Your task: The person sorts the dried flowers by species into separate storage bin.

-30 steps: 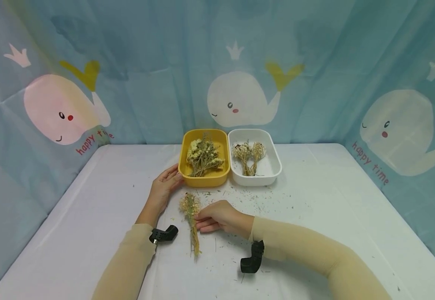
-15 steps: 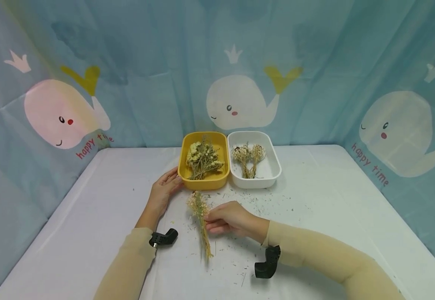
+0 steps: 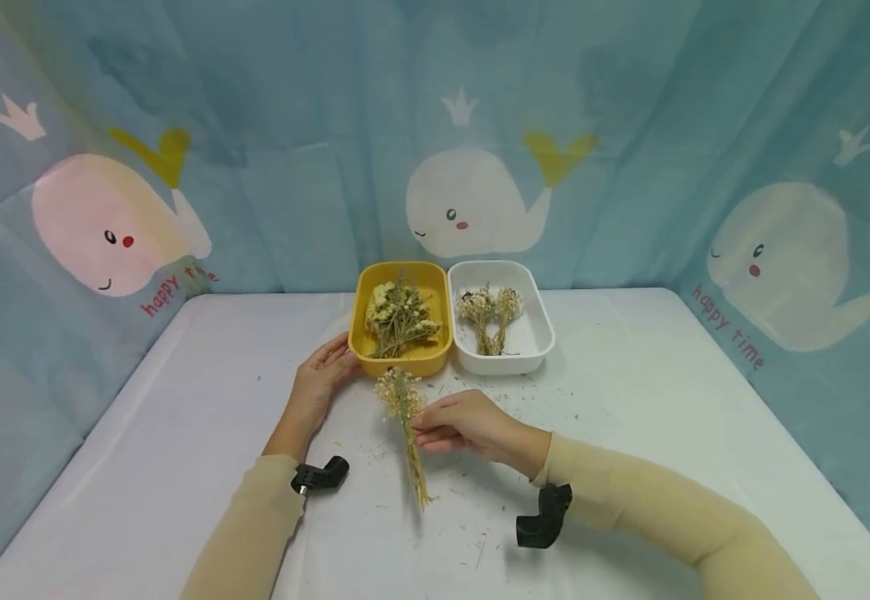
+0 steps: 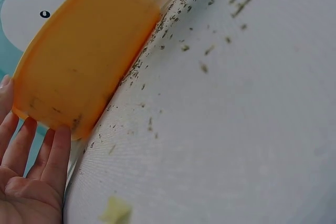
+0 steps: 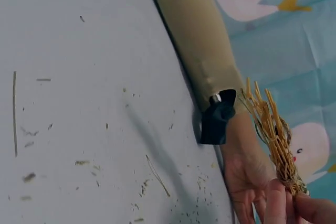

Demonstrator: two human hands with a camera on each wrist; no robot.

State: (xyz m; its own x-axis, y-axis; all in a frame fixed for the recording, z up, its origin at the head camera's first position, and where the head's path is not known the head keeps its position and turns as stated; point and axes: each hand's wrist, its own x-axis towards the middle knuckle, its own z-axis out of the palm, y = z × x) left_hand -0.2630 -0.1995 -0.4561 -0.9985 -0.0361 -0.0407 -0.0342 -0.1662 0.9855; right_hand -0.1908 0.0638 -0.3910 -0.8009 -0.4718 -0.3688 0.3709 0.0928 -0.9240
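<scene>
My right hand (image 3: pixel 472 423) pinches the stems of a small bunch of dried flowers (image 3: pixel 402 398) between thumb and fingers. Its pale cream heads point away towards the trays, and the tied straw-coloured stems (image 5: pixel 273 135) hang down above the table. My left hand (image 3: pixel 313 385) rests against the near left corner of a yellow tray (image 3: pixel 405 362), its straight fingers touching the tray wall in the left wrist view. Inside that tray lie yellowish dried flowers (image 3: pixel 397 317) with dark green stems.
A white tray (image 3: pixel 531 333) stands right beside the yellow one, with cream dried flowers (image 3: pixel 489 312) in it. Bits of leaf and stem litter the white tabletop (image 3: pixel 600 467). A blue curtain (image 3: pixel 292 192) with whales hangs behind.
My right hand has moved the bunch of dried flowers right and then up off the table towards the trays. The left hand stays at the yellow tray; the head view shifts slightly.
</scene>
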